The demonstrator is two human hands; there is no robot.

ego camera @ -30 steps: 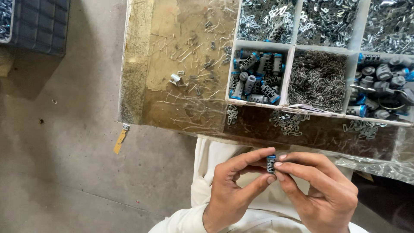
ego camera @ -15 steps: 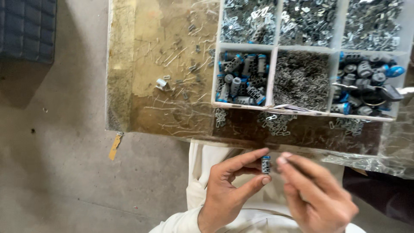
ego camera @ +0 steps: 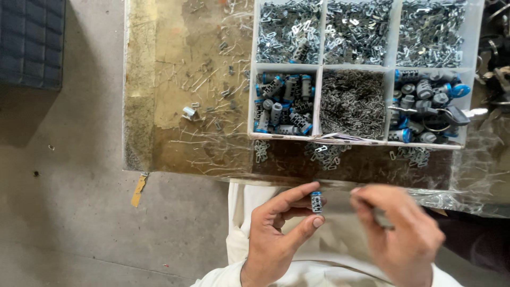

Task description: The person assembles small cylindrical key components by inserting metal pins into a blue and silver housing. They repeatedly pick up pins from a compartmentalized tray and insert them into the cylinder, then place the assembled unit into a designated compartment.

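Observation:
My left hand (ego camera: 279, 231) pinches a small grey cylinder with a blue end (ego camera: 316, 202) between thumb and forefinger, upright, over my lap. Beside it, a little apart, my right hand (ego camera: 401, 234) is blurred, fingers curled; whether it grips a small part I cannot tell. Beyond both hands lies a white compartment tray (ego camera: 319, 66) on the table. One compartment holds several grey and blue cylinders (ego camera: 281, 103), another holds fine metal springs or clips (ego camera: 352, 101), a third holds more cylinders (ego camera: 425, 101).
The tray's top compartments hold small metal clips (ego camera: 361, 29). Loose clips and a small metal piece (ego camera: 189, 112) lie on the plastic-covered table (ego camera: 175, 79). A dark crate (ego camera: 29, 40) sits on the concrete floor at left. Keys lie at right (ego camera: 494, 53).
My right hand has pulled away to the right from the cylinder, which now stays in the left hand alone. The view has shifted so the tray sits more central.

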